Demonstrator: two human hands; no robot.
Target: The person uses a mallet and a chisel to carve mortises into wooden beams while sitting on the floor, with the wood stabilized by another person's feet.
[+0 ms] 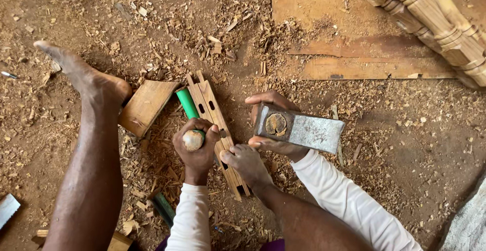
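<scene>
**Chisel set on a slotted strip, axe head held beside it**

The left hand (195, 149) is wrapped tight around a green-handled chisel (188, 104), fingers closed about the handle with its worn, rounded butt end showing at the top of the fist. The handle runs up and away from the fist, leaning slightly to the left, so the tool's long axis lies almost along the workpiece; its working end is hidden from here.

The right hand (273, 124) is closed on an axe head (298, 128), fingers curled behind it and the thumb pressed under its near edge. The head lies with its long axis left to right, the blunt poll with the round wooden eye plug to the left, the bright blade end pointing right.

Just beside the fist, touching it on the right, lies a narrow wooden strip (215, 129) with rectangular slots cut in it. It runs diagonally, from upper left near the chisel to lower right, where the toes of a bare foot (245, 162) press on it between the two hands.

The other foot (83, 73) rests to the left, its heel against a small wooden block (147, 106). Wood shavings (152, 38) cover the earth floor. Flat boards (354, 53) lie farther off, and a bundle of turned wooden posts (435, 18) sits in the far right corner.
</scene>
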